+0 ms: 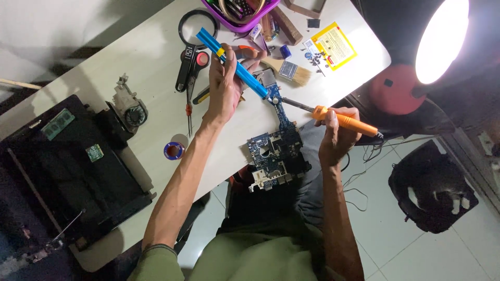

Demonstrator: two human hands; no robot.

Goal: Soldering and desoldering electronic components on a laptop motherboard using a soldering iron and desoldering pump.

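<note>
While my left hand [225, 86] grips the blue suction pump [232, 63] and my right hand [337, 136] clasps the orange soldering iron [333, 116], both tips slant inward, meeting at the circuit board's [275, 153] narrow upper end, which overhangs the table [151, 47] edge.

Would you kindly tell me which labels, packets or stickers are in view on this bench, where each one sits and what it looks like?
Yellow packet: flat rectangle with red edging, far right end of the table, beside the paintbrush.
Pale green sticker: long rectangle on the black laptop base, upper left.
Small green label: near-square, on the same base, below the first.
No screens are visible.
</note>
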